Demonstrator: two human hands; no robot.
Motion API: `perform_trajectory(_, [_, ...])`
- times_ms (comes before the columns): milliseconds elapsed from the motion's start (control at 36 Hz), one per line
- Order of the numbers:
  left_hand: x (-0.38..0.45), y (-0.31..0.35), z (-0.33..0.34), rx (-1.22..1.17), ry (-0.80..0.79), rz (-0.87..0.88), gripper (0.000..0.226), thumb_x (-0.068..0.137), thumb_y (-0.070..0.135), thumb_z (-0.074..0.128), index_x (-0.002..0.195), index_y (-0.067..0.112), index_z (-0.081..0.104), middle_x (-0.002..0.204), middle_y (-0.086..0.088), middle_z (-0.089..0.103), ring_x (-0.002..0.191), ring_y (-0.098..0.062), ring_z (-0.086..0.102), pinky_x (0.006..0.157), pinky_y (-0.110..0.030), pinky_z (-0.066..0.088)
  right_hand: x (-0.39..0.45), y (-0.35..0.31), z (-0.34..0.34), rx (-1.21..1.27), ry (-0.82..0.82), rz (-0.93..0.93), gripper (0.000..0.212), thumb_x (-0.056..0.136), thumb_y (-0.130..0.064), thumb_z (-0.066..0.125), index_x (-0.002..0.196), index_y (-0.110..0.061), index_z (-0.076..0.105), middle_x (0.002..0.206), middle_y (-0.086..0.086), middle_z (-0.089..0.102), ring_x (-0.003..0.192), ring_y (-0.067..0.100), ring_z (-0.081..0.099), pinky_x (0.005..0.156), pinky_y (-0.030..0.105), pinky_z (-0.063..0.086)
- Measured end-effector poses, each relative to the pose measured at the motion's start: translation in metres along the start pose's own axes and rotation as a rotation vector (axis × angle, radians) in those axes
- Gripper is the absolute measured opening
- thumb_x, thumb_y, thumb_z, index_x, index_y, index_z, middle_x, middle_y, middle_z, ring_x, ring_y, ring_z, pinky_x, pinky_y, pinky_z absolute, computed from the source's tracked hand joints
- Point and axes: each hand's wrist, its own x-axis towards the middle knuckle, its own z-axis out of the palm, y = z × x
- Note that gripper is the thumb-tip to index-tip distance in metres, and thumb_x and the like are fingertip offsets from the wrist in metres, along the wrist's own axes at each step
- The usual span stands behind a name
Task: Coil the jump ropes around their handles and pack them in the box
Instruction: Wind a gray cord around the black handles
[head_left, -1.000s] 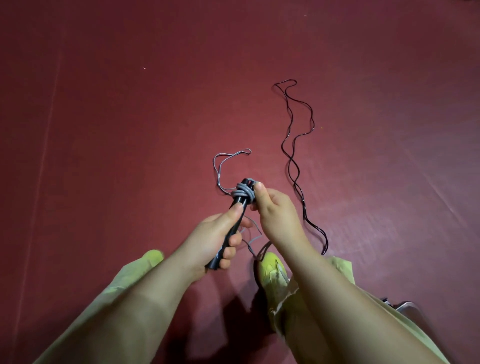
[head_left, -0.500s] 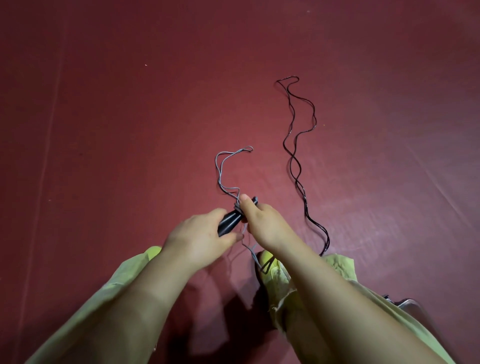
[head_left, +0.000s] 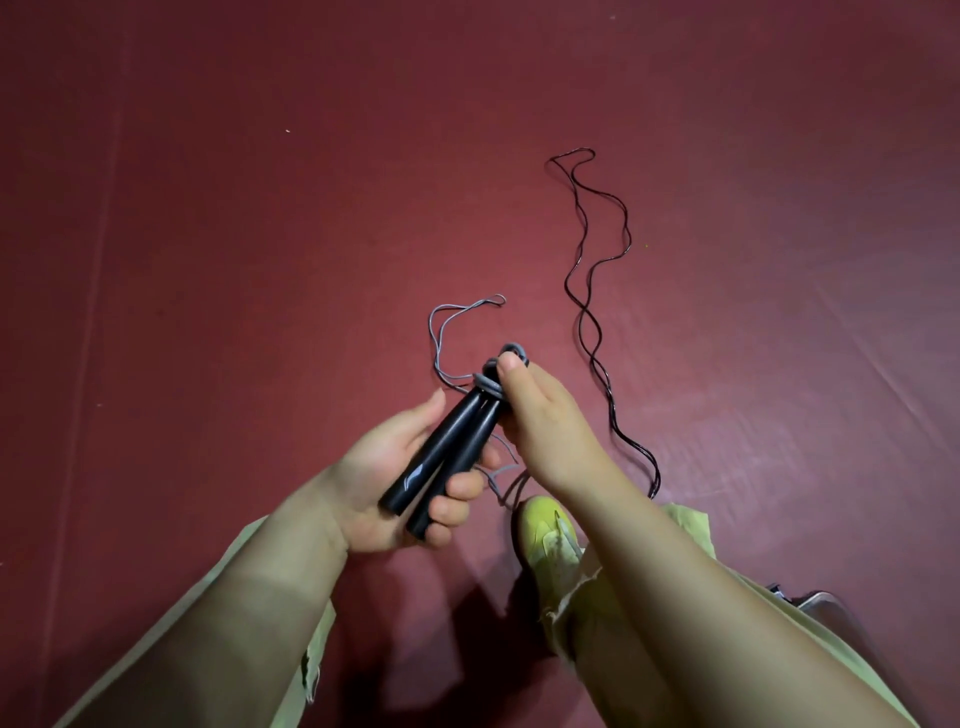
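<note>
so my left hand (head_left: 400, 467) is palm-up with the forearm coming in from about 7 o'clock, fingers curled up from underneath around the two black handles (head_left: 441, 452). thumb sticks out straight along the left side, pointing toward 1 o'clock, not really clamping anything. the handles lie side by side in my palm, butt ends down at 7 o'clock, tips up at 1 o'clock

my right hand (head_left: 545, 421) comes in from 5 o'clock, back of the hand facing up at me. thumb tip is pressed right on the grey rope (head_left: 488, 387) where a few turns are wrapped round the handle tips, so that's a pinch on the coil. the rest of those fingers are tucked under and I can't see them

the loose end of the grey rope trails off toward 11 o'clock from the coil and lies in a small loop on the red floor (head_left: 260, 260). some more of it hangs down between my hands

the black jump rope (head_left: 587, 317) is lying uncoiled on the floor at 1 o'clock from my right hand, a long wavy doubled line, well apart from the grey one. its near end runs down by my yellow-green shoe (head_left: 545, 530) at 6 o'clock
</note>
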Motion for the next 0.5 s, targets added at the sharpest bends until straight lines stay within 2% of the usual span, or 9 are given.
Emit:
perform_trajectory(111, [0.006,0.0,0.0,-0.016,0.048,-0.019,0.061,0.081,0.063,0.035,0.078,0.008,0.062,0.055,0.0,0.04,0.037,-0.01,0.034,0.039,-0.016,0.027,0.002,-0.006,-0.004,-0.107,-0.046,0.09,0.044,0.088,-0.06,0.031,0.071,-0.021,0.044,0.056,-0.012,0.041,0.053,0.01,0.035,0.056,0.029,0.028])
perform_trajectory(194, [0.013,-0.005,-0.002,0.112,0.218,0.001,0.057,0.089,0.062,0.032,0.081,0.011,0.056,0.055,0.002,0.037,0.037,-0.008,0.028,0.038,-0.015,0.02,0.002,-0.007,-0.005,-0.266,-0.106,0.177,0.051,0.1,-0.053,0.024,0.07,-0.017,0.043,0.06,-0.002,0.042,0.053,0.016,0.037,0.057,0.03,0.03])
perform_trajectory(278, [0.021,-0.01,0.0,0.277,0.373,0.069,0.049,0.094,0.057,0.033,0.082,0.013,0.051,0.051,0.002,0.034,0.033,-0.007,0.024,0.038,-0.012,0.016,-0.001,-0.009,-0.007,-0.366,-0.114,0.174,0.05,0.104,-0.044,0.02,0.066,-0.016,0.039,0.062,0.003,0.04,0.058,0.023,0.037,0.056,0.033,0.028])
perform_trajectory(333, [0.022,-0.01,0.001,0.244,0.354,0.085,0.05,0.094,0.058,0.031,0.083,0.013,0.05,0.051,0.001,0.036,0.032,-0.008,0.027,0.037,-0.012,0.019,-0.001,-0.011,-0.008,-0.378,-0.112,0.134,0.047,0.105,-0.039,0.021,0.064,-0.019,0.035,0.064,0.003,0.041,0.062,0.025,0.038,0.059,0.035,0.028])
perform_trajectory(444, [0.017,-0.004,0.003,0.102,0.225,0.085,0.074,0.085,0.072,0.022,0.084,0.007,0.057,0.056,-0.005,0.05,0.038,-0.015,0.043,0.039,-0.017,0.035,-0.003,-0.01,-0.009,-0.29,-0.061,0.071,0.046,0.104,-0.041,0.026,0.065,-0.021,0.039,0.065,-0.004,0.043,0.057,0.013,0.038,0.055,0.031,0.028])
perform_trajectory(500, [0.013,-0.003,0.005,0.102,0.172,0.089,0.07,0.076,0.072,0.035,0.087,0.007,0.059,0.059,-0.004,0.051,0.04,-0.014,0.045,0.039,-0.018,0.039,-0.004,-0.009,-0.01,-0.286,-0.036,0.026,0.042,0.104,-0.04,0.027,0.067,-0.024,0.04,0.067,-0.007,0.044,0.061,0.009,0.04,0.059,0.029,0.03])
